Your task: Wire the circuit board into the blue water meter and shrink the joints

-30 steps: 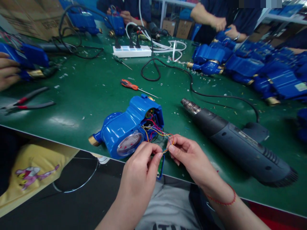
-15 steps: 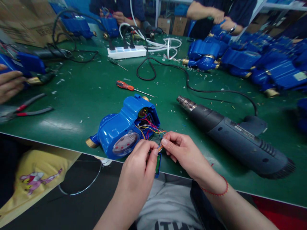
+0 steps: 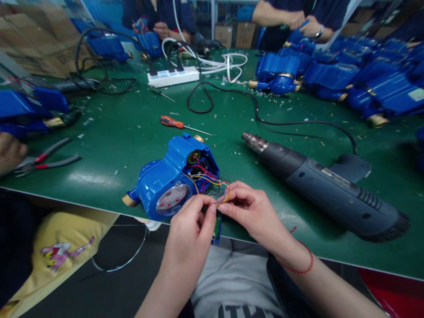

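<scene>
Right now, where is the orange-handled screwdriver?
In the head view, the orange-handled screwdriver lies on the green table, left of centre, just beyond the open blue housing and nearer than the white power strip.

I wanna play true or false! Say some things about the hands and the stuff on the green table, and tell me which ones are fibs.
1. The left hand is holding the heat gun. False: the heat gun lies on the green table, and the left hand is at the coloured wires.
2. Those coloured wires come out of the blue device. True.
3. The power strip is black. False: it is white.
4. A red bracelet is on the right wrist. True.
</scene>
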Available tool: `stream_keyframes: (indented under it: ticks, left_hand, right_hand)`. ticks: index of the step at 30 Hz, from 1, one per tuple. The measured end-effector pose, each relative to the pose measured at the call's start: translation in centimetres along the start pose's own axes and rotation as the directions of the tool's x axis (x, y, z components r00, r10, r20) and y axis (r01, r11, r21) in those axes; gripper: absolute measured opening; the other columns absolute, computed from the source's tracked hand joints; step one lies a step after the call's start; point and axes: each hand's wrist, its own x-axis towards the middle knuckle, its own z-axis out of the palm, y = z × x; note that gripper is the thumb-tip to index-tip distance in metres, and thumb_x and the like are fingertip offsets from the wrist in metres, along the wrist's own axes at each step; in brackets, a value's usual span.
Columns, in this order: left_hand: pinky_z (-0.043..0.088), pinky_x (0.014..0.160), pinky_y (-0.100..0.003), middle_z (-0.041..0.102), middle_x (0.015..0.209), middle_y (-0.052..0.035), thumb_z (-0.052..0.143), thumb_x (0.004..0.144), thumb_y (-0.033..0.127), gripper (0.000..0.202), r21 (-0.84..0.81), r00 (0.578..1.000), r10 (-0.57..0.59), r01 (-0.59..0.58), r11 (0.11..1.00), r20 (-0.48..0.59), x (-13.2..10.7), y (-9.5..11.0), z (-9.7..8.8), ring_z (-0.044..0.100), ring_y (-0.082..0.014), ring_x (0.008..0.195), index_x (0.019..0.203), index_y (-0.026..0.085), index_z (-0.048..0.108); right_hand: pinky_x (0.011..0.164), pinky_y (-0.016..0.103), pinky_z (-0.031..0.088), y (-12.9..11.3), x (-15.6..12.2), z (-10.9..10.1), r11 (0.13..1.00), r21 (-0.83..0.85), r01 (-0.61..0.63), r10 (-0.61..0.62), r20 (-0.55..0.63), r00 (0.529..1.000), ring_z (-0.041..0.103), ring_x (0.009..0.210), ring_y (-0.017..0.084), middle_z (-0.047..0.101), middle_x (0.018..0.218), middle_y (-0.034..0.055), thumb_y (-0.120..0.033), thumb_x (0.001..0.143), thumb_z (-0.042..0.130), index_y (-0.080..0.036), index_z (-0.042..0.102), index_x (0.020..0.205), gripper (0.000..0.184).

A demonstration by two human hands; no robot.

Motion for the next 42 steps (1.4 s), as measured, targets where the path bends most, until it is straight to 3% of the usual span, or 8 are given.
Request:
stream_keyframes:
  ticks: [7, 16, 22, 24, 29, 33, 36, 42]
  left_hand:
    - [0.036, 0.040, -0.018, 0.052, 0.052, 0.0063, 0.052, 0.086, 0.025, 0.012, -0.053, 0.999, -0.045, 0.045, 0.998, -0.005, 0.0, -0.1, -0.3, 0.049, -0.0084, 0.039, 0.078, 0.019, 0.059]
    - [0.041, 0.043, -0.018, 0.053, 0.044, 0.0077, 0.049, 0.089, 0.023, 0.012, -0.086, 0.996, -0.087, 0.090, 0.992, 0.036, 0.2, -0.3, -0.7, 0.055, -0.0102, 0.039, 0.084, 0.019, 0.059]
    - [0.048, 0.062, -0.024, 0.065, 0.090, -0.0037, 0.054, 0.087, 0.018, 0.013, 0.180, 0.975, 0.214, -0.200, 0.963, -0.064, 0.0, -0.9, -0.7, 0.062, -0.0136, 0.070, 0.088, 0.019, 0.066]
    - [0.047, 0.065, -0.026, 0.062, 0.092, -0.0041, 0.055, 0.087, 0.018, 0.013, 0.279, 0.964, 0.262, -0.242, 0.929, -0.035, 0.2, -1.1, -0.6, 0.061, -0.0159, 0.076, 0.091, 0.020, 0.067]
    - [0.041, 0.061, -0.026, 0.058, 0.079, -0.0015, 0.050, 0.090, 0.018, 0.015, 0.310, 0.980, 0.187, -0.200, 0.929, 0.073, 0.5, -1.0, -0.5, 0.057, -0.0155, 0.069, 0.078, 0.019, 0.060]
    - [0.039, 0.059, -0.026, 0.057, 0.079, -0.0023, 0.046, 0.092, 0.021, 0.018, 0.245, 0.989, 0.112, -0.131, 0.960, 0.093, 0.5, -0.4, -0.6, 0.055, -0.0168, 0.071, 0.079, 0.019, 0.058]
    - [0.038, 0.061, -0.028, 0.056, 0.079, -0.0027, 0.045, 0.093, 0.023, 0.020, 0.229, 0.992, 0.074, -0.096, 0.969, 0.103, 0.5, 0.0, -0.7, 0.054, -0.0177, 0.072, 0.078, 0.018, 0.057]
    - [0.036, 0.062, -0.028, 0.055, 0.078, -0.0026, 0.045, 0.092, 0.023, 0.021, 0.207, 0.992, 0.076, -0.096, 0.974, 0.105, 0.7, 0.1, -0.7, 0.054, -0.0182, 0.074, 0.076, 0.018, 0.058]
  right_hand:
    - [0.060, 0.023, 0.040, 0.0, -0.2, 0.9, 0.991, -0.120, 0.059, -0.065, -0.050, 0.997, 0.050, 0.070, 0.012, 0.053, 0.080, 0.0020, -0.022, 0.083, 0.060, -0.017, 0.059, 0.069, 0.015]
    - [0.061, 0.026, 0.037, 0.2, 0.2, 0.3, 0.986, -0.167, -0.017, 0.017, -0.002, 1.000, 0.047, 0.070, 0.013, 0.050, 0.075, 0.0014, -0.030, 0.086, 0.054, -0.016, 0.055, 0.070, 0.021]
    - [0.058, 0.024, 0.037, 0.2, 0.2, 0.2, 0.985, -0.171, -0.021, 0.025, 0.025, 0.999, 0.046, 0.066, 0.012, 0.050, 0.075, 0.0012, -0.031, 0.086, 0.055, -0.017, 0.056, 0.072, 0.020]
    - [0.058, 0.024, 0.037, 0.3, 0.2, 0.2, 0.988, -0.152, -0.029, 0.033, 0.027, 0.999, 0.046, 0.065, 0.011, 0.051, 0.075, 0.0006, -0.030, 0.087, 0.054, -0.017, 0.057, 0.077, 0.016]
    - [0.059, 0.024, 0.038, 0.3, 0.3, 0.3, 0.980, -0.198, -0.016, 0.021, 0.023, 1.000, 0.047, 0.064, 0.011, 0.051, 0.072, -0.0004, -0.026, 0.090, 0.049, -0.017, 0.056, 0.081, 0.014]
    - [0.074, 0.027, 0.043, 0.1, 0.3, -0.5, 0.933, -0.327, 0.151, -0.119, 0.116, 0.986, 0.056, 0.082, 0.014, 0.058, 0.088, 0.0033, -0.014, 0.092, 0.044, -0.018, 0.060, 0.093, 0.017]
    - [0.077, 0.027, 0.042, -0.1, 0.3, -1.3, 0.863, -0.446, 0.238, -0.172, 0.182, 0.968, 0.056, 0.087, 0.015, 0.060, 0.088, 0.0028, -0.008, 0.090, 0.048, -0.019, 0.062, 0.086, 0.018]
    - [0.074, 0.024, 0.042, -0.4, 0.3, -1.7, 0.897, -0.395, 0.198, -0.174, 0.094, 0.980, 0.055, 0.080, 0.012, 0.059, 0.088, -0.0012, -0.005, 0.088, 0.049, -0.022, 0.055, 0.103, 0.024]
